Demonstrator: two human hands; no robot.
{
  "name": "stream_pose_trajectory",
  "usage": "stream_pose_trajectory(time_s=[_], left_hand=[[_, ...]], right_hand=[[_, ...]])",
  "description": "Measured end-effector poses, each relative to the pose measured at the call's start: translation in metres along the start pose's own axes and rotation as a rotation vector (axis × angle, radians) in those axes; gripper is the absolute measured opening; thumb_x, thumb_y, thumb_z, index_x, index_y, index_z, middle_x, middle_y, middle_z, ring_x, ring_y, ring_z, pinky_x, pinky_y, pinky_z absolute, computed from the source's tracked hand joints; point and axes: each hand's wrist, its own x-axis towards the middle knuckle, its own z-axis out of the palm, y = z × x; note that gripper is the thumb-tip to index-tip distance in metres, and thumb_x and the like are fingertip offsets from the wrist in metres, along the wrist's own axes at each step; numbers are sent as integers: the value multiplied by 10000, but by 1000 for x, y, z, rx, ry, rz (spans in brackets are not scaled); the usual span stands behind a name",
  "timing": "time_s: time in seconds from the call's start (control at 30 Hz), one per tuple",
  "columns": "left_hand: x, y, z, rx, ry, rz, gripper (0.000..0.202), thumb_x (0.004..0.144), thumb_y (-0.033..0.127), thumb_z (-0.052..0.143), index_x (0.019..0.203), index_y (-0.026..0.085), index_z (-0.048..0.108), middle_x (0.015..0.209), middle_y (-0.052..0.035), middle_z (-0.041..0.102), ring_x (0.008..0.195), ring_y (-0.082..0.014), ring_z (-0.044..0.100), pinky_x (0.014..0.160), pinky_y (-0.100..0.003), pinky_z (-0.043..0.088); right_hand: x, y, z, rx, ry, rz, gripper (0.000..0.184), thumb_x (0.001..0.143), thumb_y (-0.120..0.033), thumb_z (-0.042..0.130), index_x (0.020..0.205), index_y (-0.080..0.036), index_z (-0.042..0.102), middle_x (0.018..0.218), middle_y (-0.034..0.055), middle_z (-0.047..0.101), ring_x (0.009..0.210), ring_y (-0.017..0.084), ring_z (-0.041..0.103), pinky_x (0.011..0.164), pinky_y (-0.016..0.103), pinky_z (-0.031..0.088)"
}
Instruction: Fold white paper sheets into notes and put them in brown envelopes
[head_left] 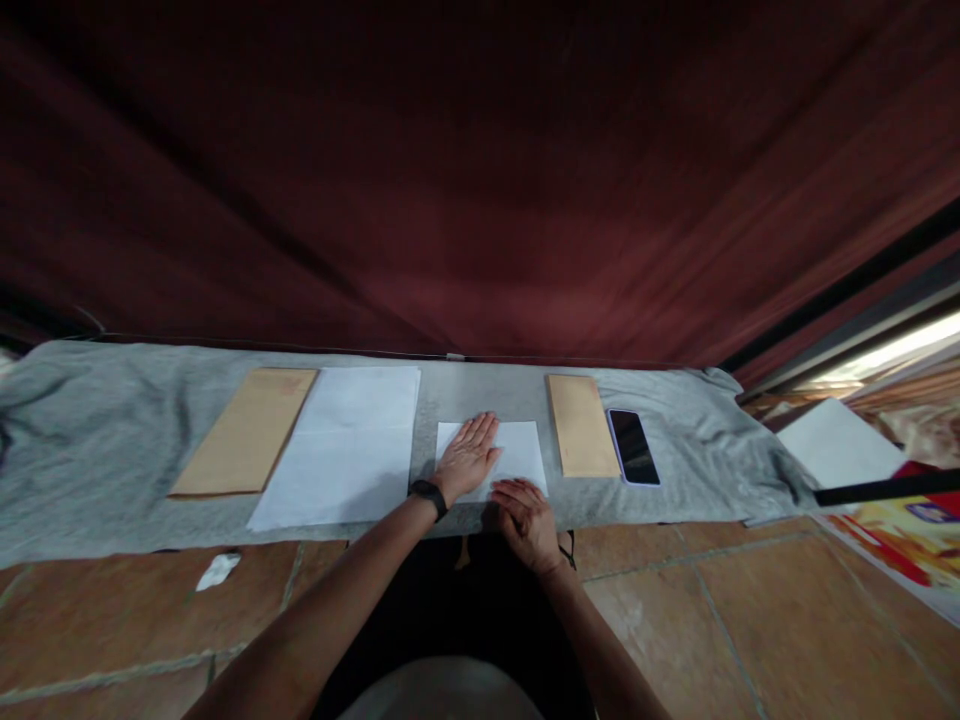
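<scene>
A small white sheet of paper (523,450), apparently folded, lies in front of me on the grey cloth. My left hand (466,458) is pressed flat on its left half, fingers stretched out, with a dark band round the wrist. At the near right edge of the same paper is my right hand (526,515). Its fingers are bent and held together over the edge, and the thumb is tucked below. Left of the paper are larger white sheets (352,440). To the right lies a brown envelope (583,428).
The grey cloth (472,385) covers a long, narrow surface before a dark red curtain (480,200). More brown envelopes (244,430) lie at the left, a phone (634,447) at the right. A crumpled white scrap (217,571) is on the tiled floor (645,600).
</scene>
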Motion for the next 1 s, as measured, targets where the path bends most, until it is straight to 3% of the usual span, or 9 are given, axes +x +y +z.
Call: stream_pose_trajectory(time_s=[0.23, 0.4, 0.63, 0.87, 1.0], left_hand=[[-27, 9, 3, 68, -10, 83, 563, 1020, 364, 342, 1518, 103, 359, 1606, -138, 343, 1506, -234, 272, 1241, -436, 210], [-59, 23, 3, 80, 9, 147, 558, 1033, 391, 322, 1521, 124, 359, 1595, -127, 369, 1503, -219, 281, 1239, -425, 216], [-95, 31, -3, 86, 1, 257, 614, 1021, 431, 376, 1547, 126, 290, 1601, -123, 360, 1507, -208, 269, 1243, -397, 191], [-108, 32, -1, 87, -22, 264, 543, 1002, 455, 435, 1422, 116, 492, 1452, -145, 560, 1415, -240, 444, 1223, -425, 246], [-108, 31, -1, 102, 3, 279, 535, 1004, 456, 430, 1418, 125, 503, 1458, -134, 556, 1401, -234, 464, 1212, -421, 272]], right_hand=[[-1, -1, 13, -41, 200, 142, 339, 967, -183, 433, 1212, -197, 667, 1231, 98, 688, 1176, 224, 606, 1033, 445, 487], [-1, 0, 16, -75, 231, 152, 376, 982, -186, 402, 1278, -186, 634, 1271, 114, 664, 1198, 223, 598, 1036, 429, 489], [1, -1, 7, -48, 159, 145, 379, 1016, -233, 371, 1290, -202, 633, 1272, 88, 679, 1207, 208, 605, 1052, 419, 481], [28, -1, 1, -137, -139, -7, 396, 1041, -283, 394, 1372, -179, 584, 1417, 88, 599, 1352, 199, 510, 1185, 445, 346], [49, 8, 6, -239, -173, -2, 438, 1041, -277, 383, 1439, -150, 513, 1495, 102, 517, 1406, 198, 450, 1185, 423, 343]])
